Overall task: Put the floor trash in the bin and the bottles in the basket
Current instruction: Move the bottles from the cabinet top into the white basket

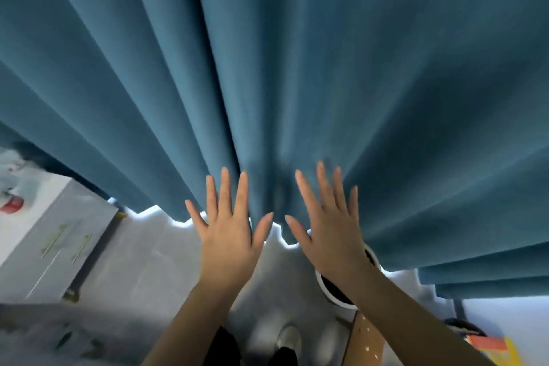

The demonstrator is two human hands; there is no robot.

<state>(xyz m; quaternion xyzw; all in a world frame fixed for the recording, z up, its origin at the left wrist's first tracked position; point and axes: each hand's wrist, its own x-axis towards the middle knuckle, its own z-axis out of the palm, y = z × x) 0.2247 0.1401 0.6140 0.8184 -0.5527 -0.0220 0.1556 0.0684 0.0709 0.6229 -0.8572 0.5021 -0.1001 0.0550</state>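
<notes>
My left hand and my right hand are both held up side by side in front of me, palms away, fingers straight and spread. Neither holds anything. Behind them hangs a blue pleated curtain. Under my right forearm a round white bin with a dark inside stands on the grey floor, partly hidden by the arm. Some small dark bits lie blurred on the floor at the lower left. No bottle or basket shows plainly.
A white cabinet with gold handles stands at the left, a red item on top. A brown cardboard piece leans beside the bin. Orange and yellow objects lie at the lower right. My shoe is below.
</notes>
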